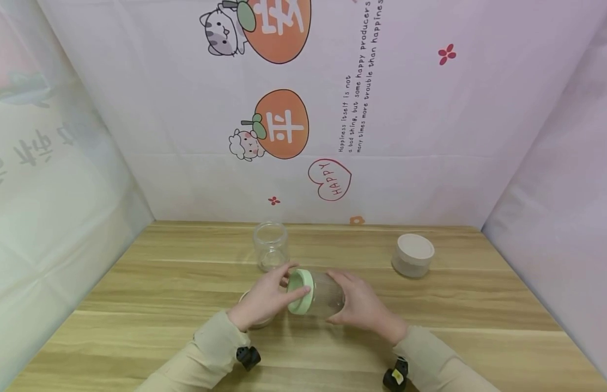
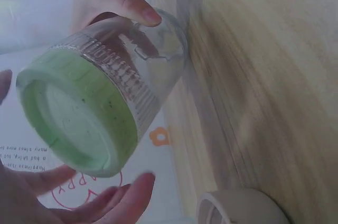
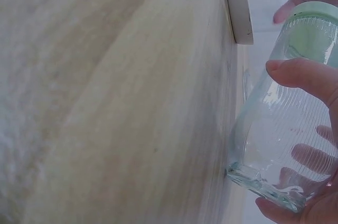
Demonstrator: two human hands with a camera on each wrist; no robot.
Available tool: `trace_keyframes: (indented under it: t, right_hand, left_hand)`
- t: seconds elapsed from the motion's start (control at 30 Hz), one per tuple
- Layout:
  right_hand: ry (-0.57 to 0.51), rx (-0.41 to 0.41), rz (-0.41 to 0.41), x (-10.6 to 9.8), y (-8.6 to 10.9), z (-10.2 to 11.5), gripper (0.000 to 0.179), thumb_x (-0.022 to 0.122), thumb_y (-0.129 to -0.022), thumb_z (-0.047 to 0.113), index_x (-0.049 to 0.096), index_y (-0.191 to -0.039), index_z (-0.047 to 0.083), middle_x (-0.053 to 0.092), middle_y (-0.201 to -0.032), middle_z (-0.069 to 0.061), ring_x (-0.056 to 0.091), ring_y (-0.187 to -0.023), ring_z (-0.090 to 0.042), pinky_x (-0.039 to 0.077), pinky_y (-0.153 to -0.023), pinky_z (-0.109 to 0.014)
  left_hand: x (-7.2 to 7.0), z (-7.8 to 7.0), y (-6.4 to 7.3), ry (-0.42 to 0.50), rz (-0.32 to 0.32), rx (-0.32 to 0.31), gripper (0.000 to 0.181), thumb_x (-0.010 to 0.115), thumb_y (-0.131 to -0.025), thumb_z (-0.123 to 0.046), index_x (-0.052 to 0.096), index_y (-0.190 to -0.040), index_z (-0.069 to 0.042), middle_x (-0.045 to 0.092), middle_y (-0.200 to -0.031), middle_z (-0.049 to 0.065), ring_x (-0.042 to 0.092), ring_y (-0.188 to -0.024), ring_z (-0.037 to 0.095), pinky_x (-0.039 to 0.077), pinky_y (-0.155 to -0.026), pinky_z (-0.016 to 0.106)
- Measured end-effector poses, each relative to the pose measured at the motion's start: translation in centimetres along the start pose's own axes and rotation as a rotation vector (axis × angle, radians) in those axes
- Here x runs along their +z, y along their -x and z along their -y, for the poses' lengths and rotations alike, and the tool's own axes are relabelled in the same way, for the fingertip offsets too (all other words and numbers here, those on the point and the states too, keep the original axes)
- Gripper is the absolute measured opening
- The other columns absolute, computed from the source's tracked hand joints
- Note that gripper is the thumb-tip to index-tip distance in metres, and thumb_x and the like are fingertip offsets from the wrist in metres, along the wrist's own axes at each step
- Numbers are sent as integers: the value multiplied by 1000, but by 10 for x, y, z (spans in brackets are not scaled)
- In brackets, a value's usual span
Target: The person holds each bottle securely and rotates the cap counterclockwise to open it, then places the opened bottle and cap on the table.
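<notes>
A clear ribbed glass jar (image 1: 325, 291) with a pale green lid (image 1: 299, 293) is tilted onto its side, its lid toward my left hand. My right hand (image 1: 359, 302) grips the glass body near its base, thumb on one side and fingers round the other. My left hand (image 1: 266, 296) is spread about the lid; in the left wrist view its fingers (image 2: 132, 200) stand apart from the green rim. Partly hidden under the left hand, an off-white round lid (image 3: 240, 10) lies on the table.
An uncovered clear glass jar (image 1: 271, 247) stands at the back, beyond the left hand. Farther right is a short jar with a white lid (image 1: 413, 255). The wooden table (image 1: 186, 288) meets printed cloth walls (image 1: 406, 136) at the back and sides.
</notes>
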State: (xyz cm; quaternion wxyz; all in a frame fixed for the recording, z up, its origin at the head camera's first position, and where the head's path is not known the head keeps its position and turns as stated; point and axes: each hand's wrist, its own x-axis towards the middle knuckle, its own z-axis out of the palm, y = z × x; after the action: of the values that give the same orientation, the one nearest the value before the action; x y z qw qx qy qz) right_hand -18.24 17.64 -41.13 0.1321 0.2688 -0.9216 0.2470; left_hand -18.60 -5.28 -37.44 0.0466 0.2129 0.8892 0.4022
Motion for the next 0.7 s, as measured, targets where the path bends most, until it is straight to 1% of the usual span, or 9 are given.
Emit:
trace_keyframes:
  t: [0.07, 0.1, 0.17, 0.23, 0.3, 0.43, 0.5, 0.57, 0.7]
  right_hand:
    - [0, 2, 2, 0, 0, 0, 95, 92, -47, 26, 51, -129, 1, 60, -124, -16, 60, -107, -32, 52, -89, -47]
    - [-1, 4, 2, 1, 0, -1, 95, 92, -47, 25, 51, -129, 1, 60, -124, -16, 60, -107, -32, 52, -89, -47]
    - [-4, 4, -1, 1, 0, -1, 95, 92, -47, 25, 51, -129, 0, 60, -124, -16, 60, -107, -32, 52, -89, -47]
    - [-7, 5, -1, 1, 0, -1, 95, 92, -47, 25, 51, -129, 1, 60, -124, -16, 60, -107, -32, 52, -89, -47]
    - [-9, 5, 0, 1, 0, -1, 95, 92, -47, 26, 51, -129, 1, 60, -124, -16, 60, -106, -31, 53, -88, -46]
    - [-9, 1, 6, 1, 0, -1, 95, 92, -49, 27, 50, -130, 1, 59, -124, -16, 61, -104, -30, 54, -85, -45]
    - [-6, -3, 5, 1, 0, -1, 95, 92, -49, 27, 50, -130, 1, 60, -124, -16, 61, -103, -30, 54, -84, -44]
    - [-1, -12, 2, 1, 0, -2, 95, 92, -49, 27, 50, -130, 1, 60, -124, -16, 61, -103, -29, 54, -83, -43]
    - [1, -28, -6, 1, 1, -2, 94, 92, -49, 27, 50, -130, 1, 60, -124, -16, 61, -104, -29, 54, -85, -43]
  left_hand:
    - [-1, 1, 1, -16, 9, 38, 76, 67, -82, -50, 37, -143, -16, 46, -138, 16, 55, -113, 32, 51, -88, 47]
    - [-1, 1, 2, -21, 16, 71, 80, 70, -80, -48, 34, -145, -17, 39, -143, 16, 52, -118, 34, 49, -92, 49]
    - [-1, 2, 3, -40, 27, 166, 87, 77, -75, -41, 32, -146, -20, 29, -148, 14, 46, -124, 36, 46, -97, 51]
    - [-1, 3, 3, -72, 37, 267, 91, 83, -70, -36, 34, -145, -22, 23, -151, 11, 41, -128, 34, 46, -97, 50]
    - [-2, 5, 3, -110, 45, 365, 91, 86, -66, -30, 39, -143, -22, 22, -151, 8, 36, -131, 32, 45, -98, 50]
    - [-2, 9, 2, -186, 45, 507, 82, 88, -63, -21, 49, -136, -19, 27, -149, 8, 33, -133, 30, 46, -98, 47]
    - [-1, 10, 2, -205, 42, 545, 78, 87, -64, -17, 52, -133, -18, 33, -146, 9, 34, -132, 29, 46, -98, 44]
    - [-1, 10, 1, -211, 37, 555, 75, 87, -64, -14, 54, -130, -17, 37, -142, 10, 36, -129, 29, 47, -97, 43]
    - [-2, 9, 2, -204, 41, 507, 71, 87, -64, -14, 55, -129, -18, 41, -138, 9, 39, -125, 27, 49, -94, 41]
